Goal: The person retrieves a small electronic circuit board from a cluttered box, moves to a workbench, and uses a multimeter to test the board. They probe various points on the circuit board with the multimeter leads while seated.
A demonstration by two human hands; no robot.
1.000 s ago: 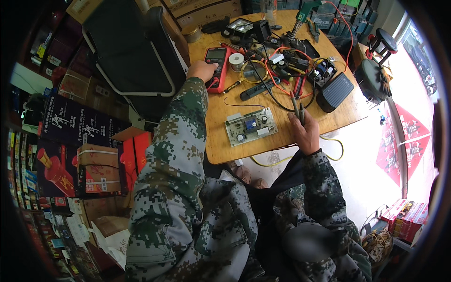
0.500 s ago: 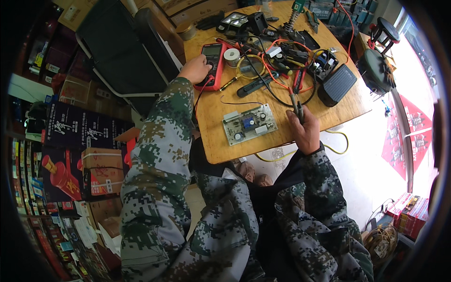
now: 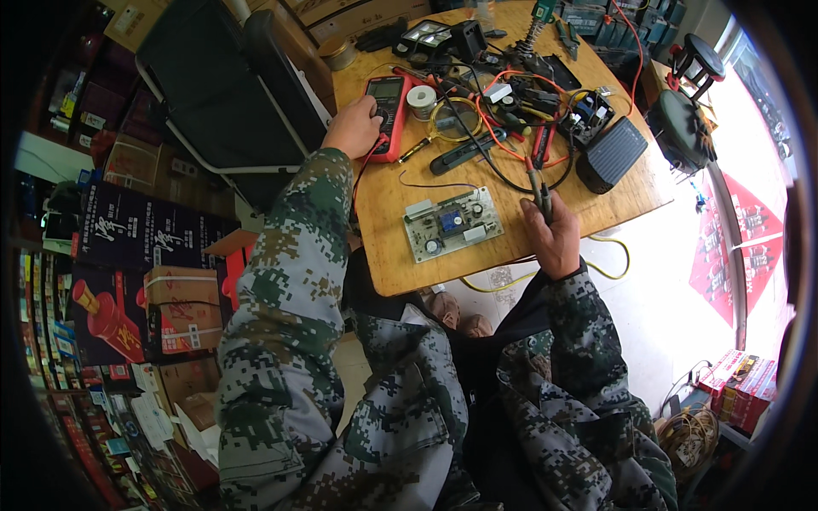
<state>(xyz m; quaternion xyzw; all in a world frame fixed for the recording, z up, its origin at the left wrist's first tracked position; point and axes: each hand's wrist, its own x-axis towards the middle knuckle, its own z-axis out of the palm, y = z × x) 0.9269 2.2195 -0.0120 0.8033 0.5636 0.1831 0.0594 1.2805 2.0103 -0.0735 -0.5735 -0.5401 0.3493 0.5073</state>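
Right hand point(image 3: 555, 237), just right of circuit board: fingers closed around test probes point(image 3: 534, 177), likely light, rigid, best held by handles. Circuit board point(image 3: 452, 225): flat on wooden table point(image 3: 388, 243); probably light, stiff, fragile; take by bare edges, off components. Beyond board, leftward: left hand point(image 3: 354, 128), fingers bent onto front of red multimeter point(image 3: 394, 115); whether pinching, cannot tell. Multimeter probably sturdy; steady by sides.

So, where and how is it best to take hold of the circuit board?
Probably by the thin left and right edges of the circuit board, coming from the near side: it lies flat, raised components stand on its upper face, and a thin wire curves along its far side.
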